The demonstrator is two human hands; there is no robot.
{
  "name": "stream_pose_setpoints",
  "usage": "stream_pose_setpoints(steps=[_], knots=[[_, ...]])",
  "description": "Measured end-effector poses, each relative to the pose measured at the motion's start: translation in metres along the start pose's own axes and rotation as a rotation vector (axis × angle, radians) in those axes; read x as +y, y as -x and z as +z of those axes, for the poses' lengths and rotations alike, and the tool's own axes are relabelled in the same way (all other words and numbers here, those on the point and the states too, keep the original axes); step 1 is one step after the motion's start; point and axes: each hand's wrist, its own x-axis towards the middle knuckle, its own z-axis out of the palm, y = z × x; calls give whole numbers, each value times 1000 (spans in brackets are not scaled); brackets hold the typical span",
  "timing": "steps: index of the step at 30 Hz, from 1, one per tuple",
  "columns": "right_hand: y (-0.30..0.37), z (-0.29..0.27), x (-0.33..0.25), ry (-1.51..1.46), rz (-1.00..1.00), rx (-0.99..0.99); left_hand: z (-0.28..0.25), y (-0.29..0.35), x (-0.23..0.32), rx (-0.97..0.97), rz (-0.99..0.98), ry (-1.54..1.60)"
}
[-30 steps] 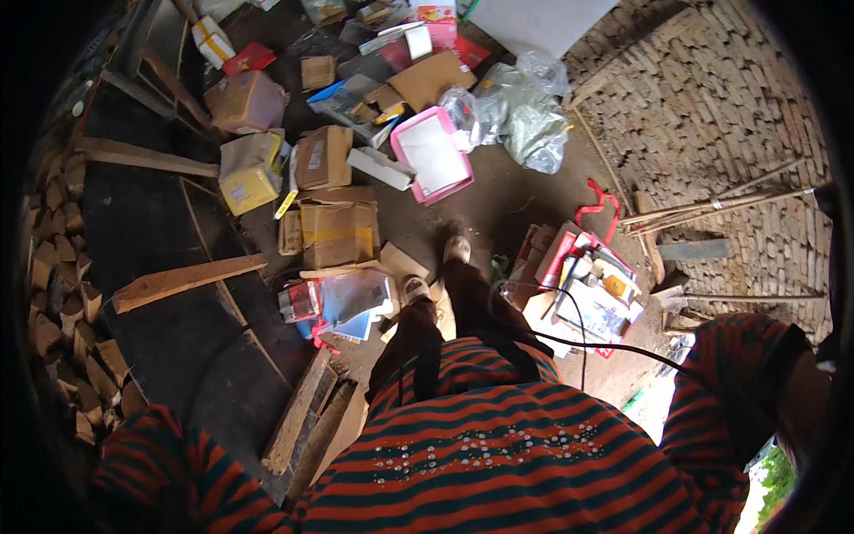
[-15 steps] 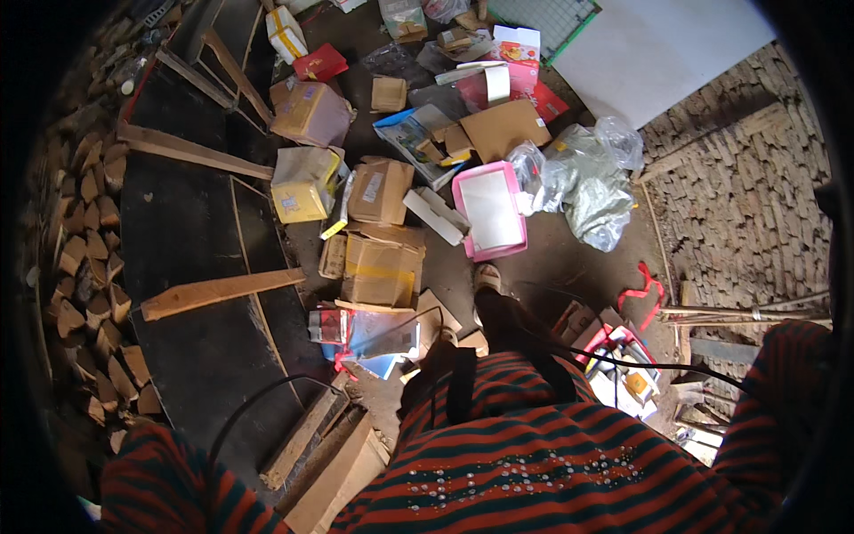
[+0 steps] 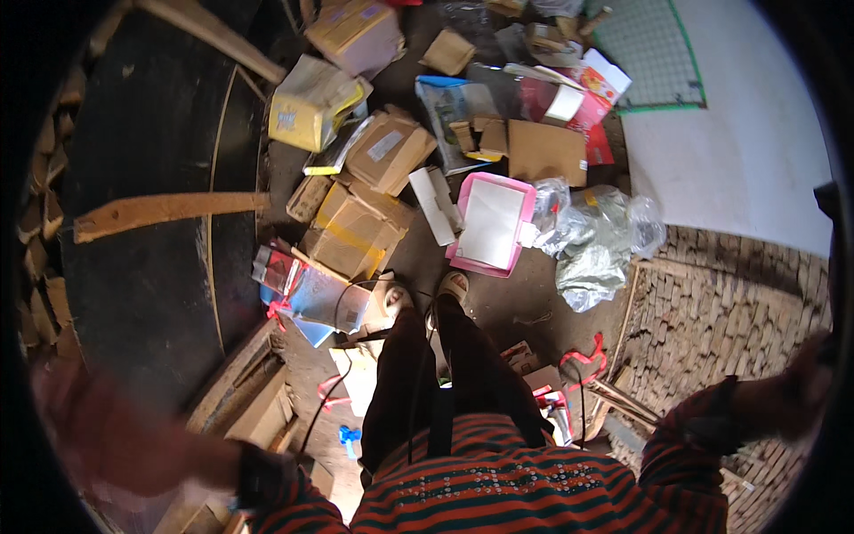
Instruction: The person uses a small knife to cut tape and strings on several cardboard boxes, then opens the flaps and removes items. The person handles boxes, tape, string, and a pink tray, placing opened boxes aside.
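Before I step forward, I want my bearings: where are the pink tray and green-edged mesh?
Pink tray [image 3: 528, 201], head view: its right rim.
Green-edged mesh [image 3: 651, 59], head view: middle of the mesh.

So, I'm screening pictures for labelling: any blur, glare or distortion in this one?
Head view: the left hand is smeared, the right hand dim near the dark rim; head view again: the plastic bags show shiny highlights, and the pale strip on the black board bows.
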Motion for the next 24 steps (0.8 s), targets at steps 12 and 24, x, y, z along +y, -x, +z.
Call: stream_pose_setpoints(steps=[12,24], knots=[[306,236,184,55,1446,-936,-386,619,-244,693,-2099,-517],[389,289,202,168,1494,-1054,-387,725,-352,791,-1865,-159]])
